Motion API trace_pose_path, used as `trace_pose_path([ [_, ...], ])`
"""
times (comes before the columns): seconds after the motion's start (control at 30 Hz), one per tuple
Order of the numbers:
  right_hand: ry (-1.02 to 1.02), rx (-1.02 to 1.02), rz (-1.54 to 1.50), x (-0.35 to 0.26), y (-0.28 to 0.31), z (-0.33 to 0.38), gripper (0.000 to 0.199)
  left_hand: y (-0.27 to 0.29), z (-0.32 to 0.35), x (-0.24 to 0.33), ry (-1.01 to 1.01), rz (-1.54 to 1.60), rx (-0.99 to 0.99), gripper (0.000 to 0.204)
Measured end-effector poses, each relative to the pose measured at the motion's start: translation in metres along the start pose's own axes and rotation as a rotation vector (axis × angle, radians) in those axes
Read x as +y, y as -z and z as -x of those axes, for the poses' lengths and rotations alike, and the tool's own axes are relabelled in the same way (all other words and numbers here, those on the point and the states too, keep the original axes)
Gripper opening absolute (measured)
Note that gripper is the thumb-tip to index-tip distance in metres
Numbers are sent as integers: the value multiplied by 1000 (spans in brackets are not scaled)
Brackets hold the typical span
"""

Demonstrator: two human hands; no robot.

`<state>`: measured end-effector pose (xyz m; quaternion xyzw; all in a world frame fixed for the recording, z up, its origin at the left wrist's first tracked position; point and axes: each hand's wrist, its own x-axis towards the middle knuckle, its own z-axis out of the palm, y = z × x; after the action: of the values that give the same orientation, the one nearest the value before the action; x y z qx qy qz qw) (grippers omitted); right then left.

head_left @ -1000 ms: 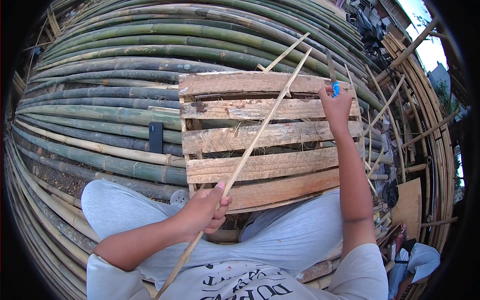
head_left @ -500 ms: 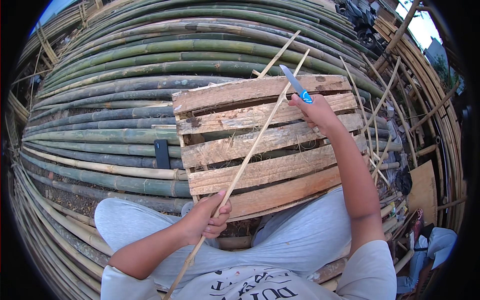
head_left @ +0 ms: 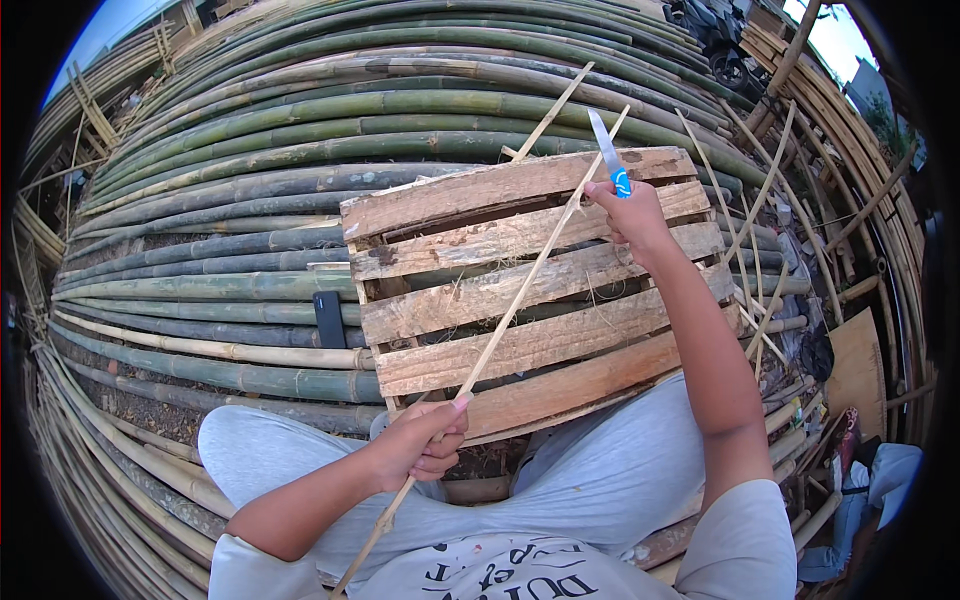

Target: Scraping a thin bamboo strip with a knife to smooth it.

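A long, thin bamboo strip (head_left: pixel 528 278) slants from my lap up across a slatted wooden platform (head_left: pixel 430 372). Its lower part is wrapped in the fingers of my left hand (head_left: pixel 425 440), at the platform's near left edge. My right hand (head_left: pixel 630 218), above the platform's far right part, is closed round the blue handle of a knife (head_left: pixel 604 142). The blade points up and away, close beside the strip's far portion. The right thumb lies near the strip; whether it touches it, I cannot tell. Fine shavings (head_left: pixel 465 290) are scattered on the slats.
Long green bamboo poles (head_left: pixel 390 104) lie in rows beyond and left of the platform. A dark phone (head_left: pixel 328 320) rests on the poles at left. Another strip (head_left: pixel 555 110) sticks out past the platform's far edge. Loose sticks (head_left: pixel 765 190) lean at right, and a motorbike (head_left: pixel 728 65) stands far back.
My right hand has moved slightly up and the knife blade has swung more upright. The strip's far end sits a little farther right, and the left hand keeps its grip.
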<state>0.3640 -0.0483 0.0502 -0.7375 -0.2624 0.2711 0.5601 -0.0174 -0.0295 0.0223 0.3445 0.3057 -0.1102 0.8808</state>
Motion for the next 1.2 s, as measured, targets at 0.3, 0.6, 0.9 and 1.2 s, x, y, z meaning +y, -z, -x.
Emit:
trace_pose_path([
  [0.3, 266, 258, 245, 18, 27, -27, 28, -5, 0, 2, 6, 13, 23, 44],
  [0.6, 376, -325, 365, -5, -9, 45, 45, 5, 2, 6, 29, 251, -121, 43],
  [0.9, 864, -488, 913, 23, -96, 162, 26, 6, 1, 11, -23, 313, 23, 41],
  [1.2, 1104, -416, 974, 44, -100, 125, 28, 6, 7, 18, -48, 223, 88, 39],
])
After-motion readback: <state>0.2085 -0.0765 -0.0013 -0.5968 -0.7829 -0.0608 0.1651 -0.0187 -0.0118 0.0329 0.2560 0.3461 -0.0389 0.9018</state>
